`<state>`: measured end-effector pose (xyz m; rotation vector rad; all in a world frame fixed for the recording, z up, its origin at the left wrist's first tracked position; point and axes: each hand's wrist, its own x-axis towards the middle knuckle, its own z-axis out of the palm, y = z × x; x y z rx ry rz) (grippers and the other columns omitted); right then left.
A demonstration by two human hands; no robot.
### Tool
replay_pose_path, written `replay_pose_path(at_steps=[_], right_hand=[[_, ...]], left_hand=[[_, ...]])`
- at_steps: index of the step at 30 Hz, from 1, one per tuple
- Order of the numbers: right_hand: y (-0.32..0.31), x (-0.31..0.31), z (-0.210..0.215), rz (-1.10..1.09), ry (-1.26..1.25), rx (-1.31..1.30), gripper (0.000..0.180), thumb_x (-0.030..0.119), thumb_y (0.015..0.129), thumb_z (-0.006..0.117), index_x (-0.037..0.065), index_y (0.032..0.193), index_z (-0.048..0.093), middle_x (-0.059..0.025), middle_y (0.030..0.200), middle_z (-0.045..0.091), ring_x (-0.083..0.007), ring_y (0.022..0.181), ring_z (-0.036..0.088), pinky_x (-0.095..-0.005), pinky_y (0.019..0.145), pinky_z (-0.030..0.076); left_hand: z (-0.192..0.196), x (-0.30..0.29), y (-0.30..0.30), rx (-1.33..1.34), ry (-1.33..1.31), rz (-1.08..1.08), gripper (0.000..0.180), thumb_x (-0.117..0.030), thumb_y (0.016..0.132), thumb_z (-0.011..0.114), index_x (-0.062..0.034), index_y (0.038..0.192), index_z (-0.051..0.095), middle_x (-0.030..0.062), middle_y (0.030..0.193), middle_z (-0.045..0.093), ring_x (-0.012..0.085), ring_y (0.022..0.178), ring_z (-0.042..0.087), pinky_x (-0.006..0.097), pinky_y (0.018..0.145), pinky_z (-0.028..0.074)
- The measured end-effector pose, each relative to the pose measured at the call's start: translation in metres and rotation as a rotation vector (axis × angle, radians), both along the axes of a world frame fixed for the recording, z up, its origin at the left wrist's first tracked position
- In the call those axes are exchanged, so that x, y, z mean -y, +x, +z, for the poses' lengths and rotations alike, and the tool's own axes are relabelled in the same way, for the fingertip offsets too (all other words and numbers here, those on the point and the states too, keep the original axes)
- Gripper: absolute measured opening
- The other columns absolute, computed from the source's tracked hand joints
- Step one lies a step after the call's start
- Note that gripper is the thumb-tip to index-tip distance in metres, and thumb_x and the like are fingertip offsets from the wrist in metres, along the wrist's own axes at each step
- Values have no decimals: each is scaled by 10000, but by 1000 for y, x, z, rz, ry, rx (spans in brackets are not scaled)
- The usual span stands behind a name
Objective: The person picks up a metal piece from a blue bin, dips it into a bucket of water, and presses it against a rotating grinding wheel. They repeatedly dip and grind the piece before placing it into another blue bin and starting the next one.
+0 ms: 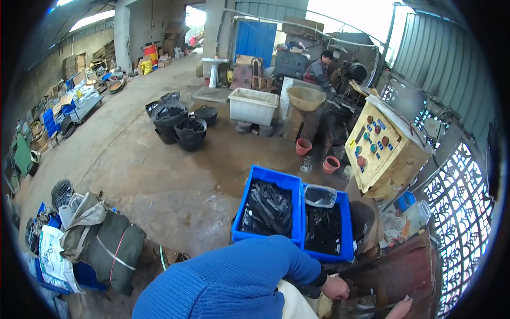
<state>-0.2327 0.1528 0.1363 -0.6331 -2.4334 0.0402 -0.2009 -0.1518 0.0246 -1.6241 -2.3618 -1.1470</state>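
Your left hand [336, 287] and right hand [399, 308] rest on the rusty brown metal desk [404, 271] over dark metal strips [361, 304]; whether either grip is closed on one cannot be told. Sharp strip edges could cut bare fingers, and the two blue plastic crates [268, 208] of dark strips just beside the desk could snag your sleeve. Stained concrete floor [159, 175], open workshop.

This is a metal workshop, in a large shed with a stained concrete floor [159, 175] and corrugated walls [441, 58]. Just beyond the fingers [340, 291] stand two blue crates [268, 207] of dark metal pieces. Up and to the right of the fingers sits a worn yellow control box [382, 149] with coloured buttons. Farther off are black tubs [180, 125], a white bin [253, 105], and a person at a machine [320, 72]. Well left of the fingers, cardboard and scrap [58, 106] line the wall, with sacks [101, 244] nearer.
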Motion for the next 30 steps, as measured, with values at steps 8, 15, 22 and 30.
replay_pose_path(at_steps=[8,15,22,30], right_hand=[[82,-13,-56,363,-370,-190,362,306,982,556,-20,1116,638,-218,1011,680,-314,895,652,-379,808,510],[184,138,-54,531,-448,-116,223,147,909,650,32,1099,659,-178,1025,681,-312,894,673,-365,818,519],[232,156,-98,523,-376,44,320,49,745,672,74,1060,619,-133,859,648,-342,764,641,-401,672,520],[259,169,-101,541,-379,144,295,83,743,682,105,1027,604,-85,784,619,-310,693,635,-386,613,523]], left_hand=[[-10,-4,-3,-201,112,145,96,-166,704,631,-92,763,643,142,776,629,352,772,629,470,663,522],[6,-20,-43,-124,84,182,336,-88,714,625,-43,1047,605,179,969,609,372,889,569,464,782,485],[-27,-83,-60,-164,-157,6,421,-35,774,588,-57,1195,579,166,1129,626,380,1070,573,438,898,494],[-47,-103,-85,-368,-639,-126,168,-102,818,575,-63,945,676,157,952,682,351,974,634,449,823,510]])
